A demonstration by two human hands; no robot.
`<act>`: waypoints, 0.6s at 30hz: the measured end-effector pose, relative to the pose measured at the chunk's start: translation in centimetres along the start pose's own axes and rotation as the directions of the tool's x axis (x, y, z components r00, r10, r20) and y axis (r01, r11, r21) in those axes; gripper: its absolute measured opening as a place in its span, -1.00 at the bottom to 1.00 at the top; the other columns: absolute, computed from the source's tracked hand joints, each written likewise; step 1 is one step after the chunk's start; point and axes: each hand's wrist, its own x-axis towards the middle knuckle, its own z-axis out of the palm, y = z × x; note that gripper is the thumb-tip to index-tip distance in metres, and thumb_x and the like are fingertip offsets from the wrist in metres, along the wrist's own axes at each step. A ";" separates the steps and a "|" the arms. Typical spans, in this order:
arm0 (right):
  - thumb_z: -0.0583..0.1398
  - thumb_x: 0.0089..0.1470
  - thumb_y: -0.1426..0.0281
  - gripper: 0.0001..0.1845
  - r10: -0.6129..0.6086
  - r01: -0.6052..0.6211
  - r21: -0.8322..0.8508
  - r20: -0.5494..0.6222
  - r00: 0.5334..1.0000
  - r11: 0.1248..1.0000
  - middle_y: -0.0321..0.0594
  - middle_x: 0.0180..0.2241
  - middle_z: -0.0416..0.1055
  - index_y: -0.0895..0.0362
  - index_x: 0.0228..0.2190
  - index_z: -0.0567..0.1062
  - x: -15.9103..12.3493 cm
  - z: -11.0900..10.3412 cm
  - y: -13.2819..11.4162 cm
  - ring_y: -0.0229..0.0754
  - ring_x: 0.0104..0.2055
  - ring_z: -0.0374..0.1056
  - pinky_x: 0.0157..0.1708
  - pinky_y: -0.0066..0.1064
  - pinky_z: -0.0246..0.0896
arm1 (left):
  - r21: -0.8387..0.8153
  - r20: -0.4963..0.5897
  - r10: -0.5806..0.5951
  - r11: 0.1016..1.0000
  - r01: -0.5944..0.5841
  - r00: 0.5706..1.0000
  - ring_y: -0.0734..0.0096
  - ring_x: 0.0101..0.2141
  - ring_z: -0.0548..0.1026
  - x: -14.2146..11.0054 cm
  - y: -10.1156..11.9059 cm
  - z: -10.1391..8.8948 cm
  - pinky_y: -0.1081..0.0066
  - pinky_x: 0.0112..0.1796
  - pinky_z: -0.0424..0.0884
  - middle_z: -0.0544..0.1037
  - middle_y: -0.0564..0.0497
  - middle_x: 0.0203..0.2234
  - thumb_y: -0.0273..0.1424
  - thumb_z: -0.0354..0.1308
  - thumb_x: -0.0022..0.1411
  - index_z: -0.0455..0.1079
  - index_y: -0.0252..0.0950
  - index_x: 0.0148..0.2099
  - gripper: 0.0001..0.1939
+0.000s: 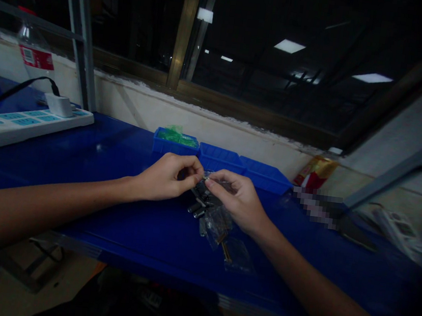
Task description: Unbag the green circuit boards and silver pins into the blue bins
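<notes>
My left hand [172, 176] and my right hand [237, 197] meet above the middle of the blue table, thumbs and forefingers pinched close together. What sits between their fingertips is too small and dim to name. Under and beside my right hand lies a pile of small dark and metallic cylinders [197, 210], partly hidden by that hand. Clear plastic bags [218, 220] overlap the pile. Nearer the table's front edge, another clear bag [239, 256] lies flat, with thin brass-coloured pieces [227, 251] at its left side.
Blue bins [219, 155] line the wall; the left bin [158, 146] holds green plastic [178, 136]. A power strip [26, 125] with a plugged-in white adapter [59, 105] and a bottle [36, 57] stand left. At right are a red-and-gold packet [314, 173] and another white strip [398, 227].
</notes>
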 end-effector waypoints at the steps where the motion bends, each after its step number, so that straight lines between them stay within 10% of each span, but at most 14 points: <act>1: 0.17 -0.07 0.34 -0.87 0.007 -0.007 0.013 -0.001 1.000 1.000 -0.28 -0.50 0.39 0.15 -0.49 0.43 0.0 0.0 0.0 -0.29 -0.47 0.29 -0.47 -0.44 0.17 | -0.013 -0.003 -0.008 1.000 0.008 1.000 0.55 -0.50 0.36 0.0 0.0 0.0 0.52 -0.44 0.26 0.43 0.05 -0.54 -0.50 -0.03 0.07 0.31 -0.39 -0.36 -0.89; 18: 0.18 -0.08 0.34 -0.86 -0.080 0.058 -0.113 -0.206 0.975 0.992 -0.27 -0.52 0.39 0.17 -0.54 0.43 0.5 -0.7 0.9 -0.28 -0.47 0.28 -0.47 -0.42 0.16 | 0.007 -0.051 -0.115 0.993 0.116 0.992 0.54 -0.50 0.36 0.7 -1.2 -0.4 0.51 -0.47 0.24 0.43 0.02 -0.53 -0.47 -0.06 0.07 0.30 -0.39 -0.35 -0.85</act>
